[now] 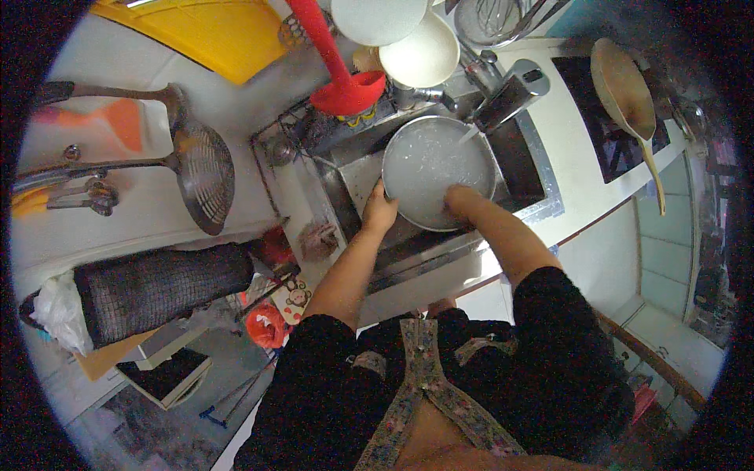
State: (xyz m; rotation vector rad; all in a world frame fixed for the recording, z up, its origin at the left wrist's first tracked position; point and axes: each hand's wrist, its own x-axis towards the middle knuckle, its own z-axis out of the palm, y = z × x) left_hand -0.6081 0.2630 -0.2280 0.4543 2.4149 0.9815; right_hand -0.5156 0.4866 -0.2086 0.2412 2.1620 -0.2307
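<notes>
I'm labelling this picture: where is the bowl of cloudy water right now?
In the head view, the bowl is above and slightly right of centre, at the sink beneath the tap, with the left hand on its left rim.

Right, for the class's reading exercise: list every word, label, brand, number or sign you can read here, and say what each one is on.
None: no words, numbers or signs can be read in this picture.
Silver tap: a small dark mark on its end, too small to tell whether it is lettering.
Metal bowl: no lettering visible.
Patterned straps: a print, with no legible words.
</notes>
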